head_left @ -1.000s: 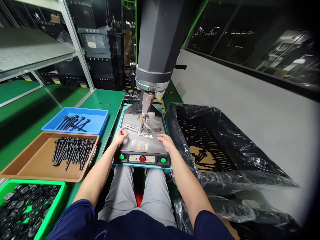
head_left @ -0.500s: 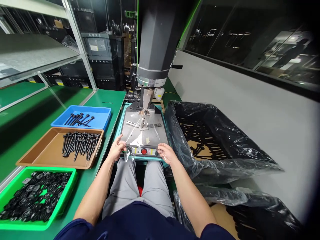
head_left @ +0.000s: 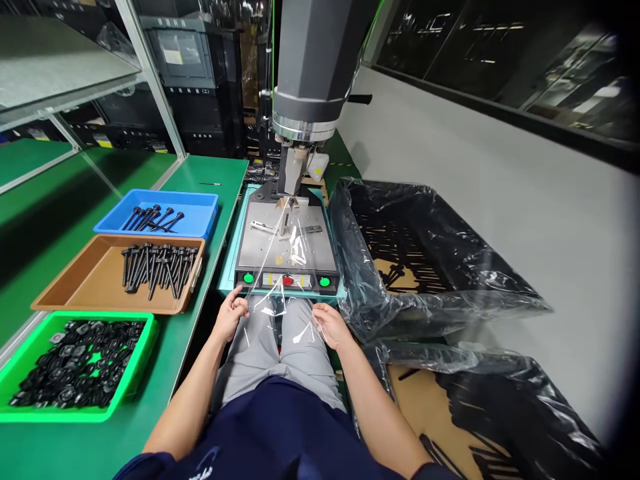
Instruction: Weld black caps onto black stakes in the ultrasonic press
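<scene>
My left hand (head_left: 233, 317) is closed, pinching one side of a clear plastic bag or sheet (head_left: 270, 303). Opposite it, my right hand (head_left: 331, 325) pinches the other side with bent fingers. The see-through plastic hangs over my lap and in front of the machine's base plate (head_left: 260, 253), its shiny creases catching light. Just beyond my hands is the front panel, with a green button (head_left: 248, 278) on the left, a red button (head_left: 287, 281) in the middle and another green button (head_left: 325, 282) on the right. A small metal fixture (head_left: 285, 223) stands on the plate beneath the machine head (head_left: 313, 80).
On the green bench to the left are a blue tray (head_left: 200, 210) and a brown tray (head_left: 75, 283) of black stemmed parts, and a green tray (head_left: 127, 373) of small black pieces. Two plastic-lined boxes, one upper (head_left: 440, 233) and one lower (head_left: 425, 393), hold black parts on the right.
Both hands have drawn back from the front panel toward my lap, pulling the clear plastic with them. The green buttons now show. The view has tilted downward.
</scene>
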Tool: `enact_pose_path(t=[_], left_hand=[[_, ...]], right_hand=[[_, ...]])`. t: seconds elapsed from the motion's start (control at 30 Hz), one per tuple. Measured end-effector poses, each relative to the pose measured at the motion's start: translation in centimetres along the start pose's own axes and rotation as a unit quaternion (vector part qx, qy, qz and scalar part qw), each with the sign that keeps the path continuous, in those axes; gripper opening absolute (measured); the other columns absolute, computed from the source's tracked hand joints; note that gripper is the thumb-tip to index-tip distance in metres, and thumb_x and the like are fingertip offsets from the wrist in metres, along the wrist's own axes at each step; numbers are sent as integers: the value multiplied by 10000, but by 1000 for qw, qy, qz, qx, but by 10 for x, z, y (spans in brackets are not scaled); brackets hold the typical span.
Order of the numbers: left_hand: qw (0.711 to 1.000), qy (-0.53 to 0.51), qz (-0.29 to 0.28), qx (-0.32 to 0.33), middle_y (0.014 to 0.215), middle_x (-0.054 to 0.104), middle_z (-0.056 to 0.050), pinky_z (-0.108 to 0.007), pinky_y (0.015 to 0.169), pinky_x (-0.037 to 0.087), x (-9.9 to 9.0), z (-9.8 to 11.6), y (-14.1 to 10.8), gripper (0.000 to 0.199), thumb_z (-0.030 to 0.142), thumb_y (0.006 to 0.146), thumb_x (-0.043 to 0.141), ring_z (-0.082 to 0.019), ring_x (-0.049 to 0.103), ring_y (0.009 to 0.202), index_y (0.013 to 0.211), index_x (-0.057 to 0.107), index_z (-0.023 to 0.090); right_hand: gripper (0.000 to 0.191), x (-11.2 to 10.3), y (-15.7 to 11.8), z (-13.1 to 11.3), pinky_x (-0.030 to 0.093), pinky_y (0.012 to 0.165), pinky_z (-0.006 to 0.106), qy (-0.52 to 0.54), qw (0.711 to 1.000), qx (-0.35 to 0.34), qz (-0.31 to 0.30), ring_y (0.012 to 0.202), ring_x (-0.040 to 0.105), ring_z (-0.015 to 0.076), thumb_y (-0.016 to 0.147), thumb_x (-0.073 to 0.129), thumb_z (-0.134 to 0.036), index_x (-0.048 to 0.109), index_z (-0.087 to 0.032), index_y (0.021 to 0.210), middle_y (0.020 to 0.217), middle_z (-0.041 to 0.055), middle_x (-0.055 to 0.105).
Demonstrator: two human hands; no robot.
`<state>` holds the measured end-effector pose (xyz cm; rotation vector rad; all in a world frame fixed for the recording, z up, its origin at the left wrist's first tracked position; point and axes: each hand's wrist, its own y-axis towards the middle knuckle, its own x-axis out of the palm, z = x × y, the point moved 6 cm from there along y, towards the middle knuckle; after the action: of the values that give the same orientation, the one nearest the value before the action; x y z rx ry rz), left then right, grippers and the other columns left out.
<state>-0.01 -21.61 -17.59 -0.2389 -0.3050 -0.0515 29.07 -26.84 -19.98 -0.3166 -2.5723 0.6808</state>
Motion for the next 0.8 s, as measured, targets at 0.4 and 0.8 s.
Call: enact_pose_path(t=[0.4, 0.8], left_hand=[[999, -28, 4, -20, 712, 607, 32, -252, 625, 445, -15, -43, -30, 761, 235, 680, 742, -108, 600, 605, 1368, 433, 129], [989, -122, -79, 7, 864, 645, -16, -289, 724, 463, 4, -45, -50, 832, 212, 732, 715, -124, 623, 686, 1468, 326, 217]], right_hand=[[347, -8, -24, 48, 247, 374, 145, 30, 999, 37, -2, 525, 488, 68, 550, 835, -236, 593, -187, 794, 634, -57, 519], [330, -10, -32, 63, 296, 397, 134, 72, 993, 56, -81, 531, 472, 59, 576, 838, -188, 593, -196, 798, 678, -51, 537]])
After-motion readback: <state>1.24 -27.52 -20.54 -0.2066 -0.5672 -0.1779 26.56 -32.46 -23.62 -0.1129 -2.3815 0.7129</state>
